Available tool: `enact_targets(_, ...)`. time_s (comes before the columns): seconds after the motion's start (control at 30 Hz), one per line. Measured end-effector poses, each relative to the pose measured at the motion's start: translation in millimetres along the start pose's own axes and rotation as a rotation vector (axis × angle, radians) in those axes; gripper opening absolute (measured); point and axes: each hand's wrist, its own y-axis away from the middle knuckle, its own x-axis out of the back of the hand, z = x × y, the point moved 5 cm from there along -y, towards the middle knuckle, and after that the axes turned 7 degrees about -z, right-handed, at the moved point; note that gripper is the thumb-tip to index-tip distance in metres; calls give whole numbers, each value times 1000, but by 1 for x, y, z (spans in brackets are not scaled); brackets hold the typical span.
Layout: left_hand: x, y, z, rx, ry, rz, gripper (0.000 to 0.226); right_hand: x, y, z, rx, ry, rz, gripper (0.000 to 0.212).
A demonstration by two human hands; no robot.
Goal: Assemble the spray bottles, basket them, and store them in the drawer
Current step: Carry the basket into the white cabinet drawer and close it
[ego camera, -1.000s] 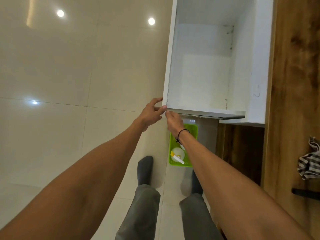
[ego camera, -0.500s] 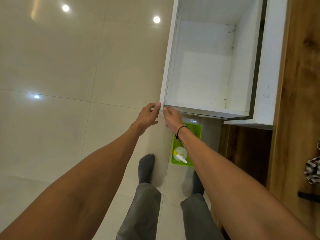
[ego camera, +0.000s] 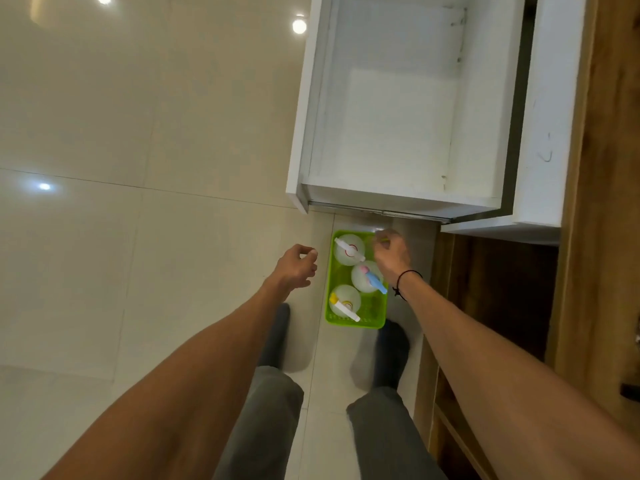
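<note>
Green basket [ego camera: 375,308] of three spray bottles [ego camera: 348,249] on floor, open white drawer [ego camera: 398,195] above, left hand [ego camera: 296,266] and right hand [ego camera: 391,254] loosely curled, holding nothing

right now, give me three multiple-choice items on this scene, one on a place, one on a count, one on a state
1. Where is the basket?
A. in the drawer
B. on the floor
C. on the counter

2. How many bottles stand in it?
A. one
B. three
C. five

3. What state is the drawer in?
A. pulled open, nothing in it
B. shut
C. open and full of bottles

Key:
1 B, it sits on the tiles by the feet.
2 B, bottles at and.
3 A, its bare white inside shows.

The left hand and right hand hold nothing.
</note>
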Motion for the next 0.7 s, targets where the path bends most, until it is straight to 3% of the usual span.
enact_targets(0.17,-21,-51,-32,5,-111,-14,47,9,-48,63,-108,46,79,26)
enact_targets(0.37,-39,-109,-69,13,-253,-14,63,-2,-87,129,-276,147,-105,49)
enact_targets(0.5,-54,-127,-82,33,-310,-65,62,-29,-92,154,-351,21,-270,39)
enact_targets(0.7,-67,-122,-86,-26,-394,-76,54,-40,-83,157,-315,-36,-255,51)
